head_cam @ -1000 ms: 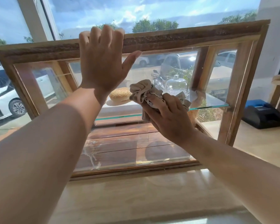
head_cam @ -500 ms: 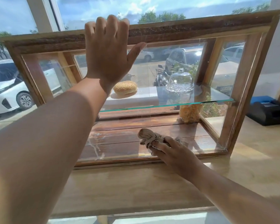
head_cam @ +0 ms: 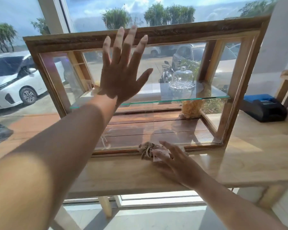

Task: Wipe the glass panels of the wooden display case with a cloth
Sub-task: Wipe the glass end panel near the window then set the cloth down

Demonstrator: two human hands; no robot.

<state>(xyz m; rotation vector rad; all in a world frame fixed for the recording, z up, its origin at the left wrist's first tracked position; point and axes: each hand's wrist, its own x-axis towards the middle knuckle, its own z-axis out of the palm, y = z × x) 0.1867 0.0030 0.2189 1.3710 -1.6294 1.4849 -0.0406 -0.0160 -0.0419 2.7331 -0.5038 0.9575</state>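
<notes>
Left hand [head_cam: 121, 77] is now fanning its fingers wide; half a second ago they were lying together on the top rail. Fingertips are reaching the top rail of the display case [head_cam: 173, 34]. Cannot tell whether the palm is touching the front glass [head_cam: 181, 130].

Right hand [head_cam: 178, 161] is lying low at the bottom rail, fingers loosely straightened over the cloth [head_cam: 146, 151] rather than curling round it. It is blurring with motion, so contact is hard to judge.

Cloth is sitting bunched on the table [head_cam: 248, 155], touching the case's bottom rail, partly covered by the right fingers.

Inside, a glass dome [head_cam: 182, 78] is standing on the glass shelf [head_cam: 206, 97]. Something yellowish [head_cam: 191, 108] is showing under the shelf, too unclear to name. The left hand and forearm are hiding the shelf's left part.

A black device [head_cam: 264, 110] is sitting on the table beside the case. Both arms are running out of frame at the bottom.
</notes>
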